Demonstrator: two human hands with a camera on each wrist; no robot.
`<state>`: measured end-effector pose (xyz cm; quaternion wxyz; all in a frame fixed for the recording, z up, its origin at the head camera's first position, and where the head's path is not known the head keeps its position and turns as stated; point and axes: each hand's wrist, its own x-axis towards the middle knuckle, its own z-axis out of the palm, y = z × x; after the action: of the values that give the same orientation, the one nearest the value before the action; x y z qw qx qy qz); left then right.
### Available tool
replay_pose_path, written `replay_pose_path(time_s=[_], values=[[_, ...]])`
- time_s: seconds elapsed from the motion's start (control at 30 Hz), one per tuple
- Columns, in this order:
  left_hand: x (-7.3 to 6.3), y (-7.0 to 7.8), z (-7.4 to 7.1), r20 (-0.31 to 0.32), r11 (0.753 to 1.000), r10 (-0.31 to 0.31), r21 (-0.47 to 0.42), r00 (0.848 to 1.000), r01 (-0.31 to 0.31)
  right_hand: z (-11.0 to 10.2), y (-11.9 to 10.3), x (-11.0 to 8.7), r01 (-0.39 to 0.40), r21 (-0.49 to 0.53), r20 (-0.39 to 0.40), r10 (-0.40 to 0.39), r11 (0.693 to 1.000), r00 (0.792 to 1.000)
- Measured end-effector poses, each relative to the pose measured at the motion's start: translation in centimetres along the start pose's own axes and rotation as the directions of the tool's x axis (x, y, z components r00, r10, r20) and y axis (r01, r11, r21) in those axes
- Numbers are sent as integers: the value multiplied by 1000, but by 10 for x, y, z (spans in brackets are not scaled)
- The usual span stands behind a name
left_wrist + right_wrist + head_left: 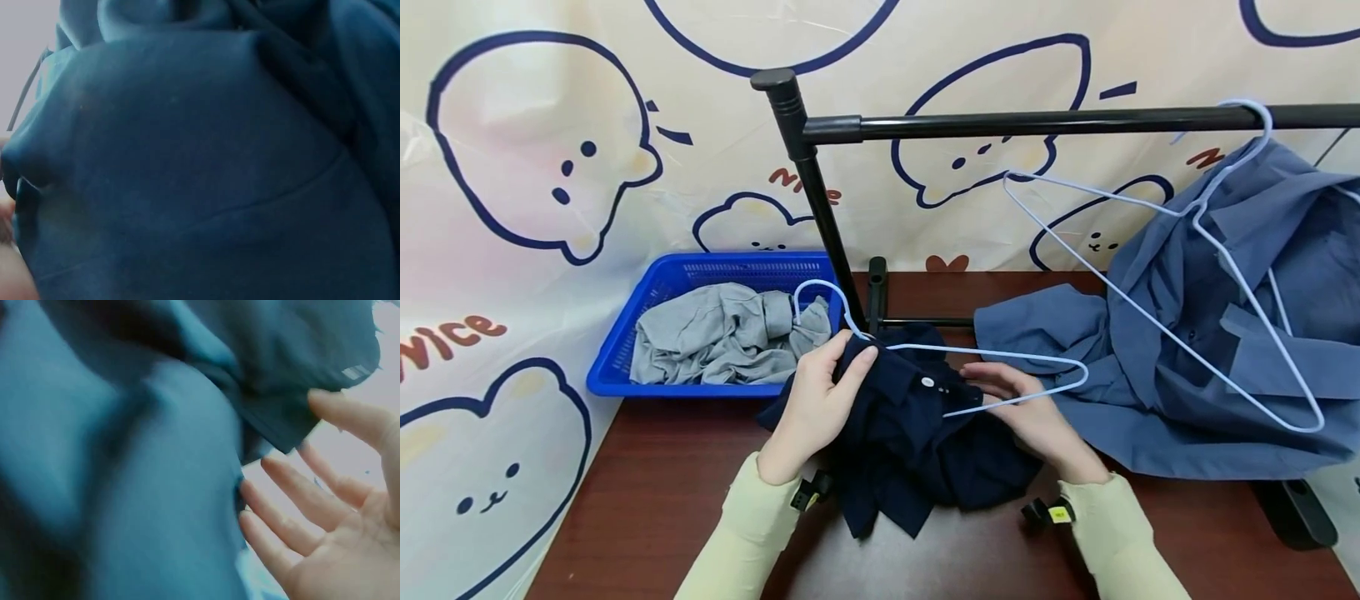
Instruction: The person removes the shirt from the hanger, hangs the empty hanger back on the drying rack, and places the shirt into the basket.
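Left hand (816, 392) pinches the dark shirt (925, 450) just below the hook of a pale blue hanger (1000, 356). Right hand (1033, 421) has fingers loosely spread at the shirt's edge. Shirt hangs bunched over the brown table (677, 500), near the blue basket (681, 389).

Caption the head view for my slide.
Left hand grips a dark shirt, a hanger partly inside it, right hand alongside, near a blue basket of grey clothes.
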<state>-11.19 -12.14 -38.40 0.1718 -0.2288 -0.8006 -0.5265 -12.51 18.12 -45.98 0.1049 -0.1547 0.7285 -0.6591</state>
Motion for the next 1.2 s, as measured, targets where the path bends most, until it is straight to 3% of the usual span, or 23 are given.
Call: replay_pose_path(time_s=[0.07,0.23,0.37,0.5,0.67,0.93,1.2], values=[[-1,-1,-1,9,1000,-13,21,1000,13,-13,-4,-5,-4,34,-28,5,999,1000],[-1,-5,-3,48,997,-31,72,998,27,-44,-19,-16,21,10,-140,-19,1000,990],[-2,-8,0,111,994,-42,109,993,30,-55,-32,-24,77,36,-115,-72,996,991],[-2,-11,5,148,988,-44,151,988,21,-50,-40,-27,118,-9,-15,-119,993,993],[-1,-13,11,171,982,-38,189,984,6,-34,-37,-26,81,-87,64,-76,993,995],[-2,-19,14,190,984,-69,175,979,35,-25,-35,-27,93,-119,55,-87,989,995],[-3,-25,13,204,987,-80,155,976,48,-35,-33,-28,109,-144,51,-102,984,993]])
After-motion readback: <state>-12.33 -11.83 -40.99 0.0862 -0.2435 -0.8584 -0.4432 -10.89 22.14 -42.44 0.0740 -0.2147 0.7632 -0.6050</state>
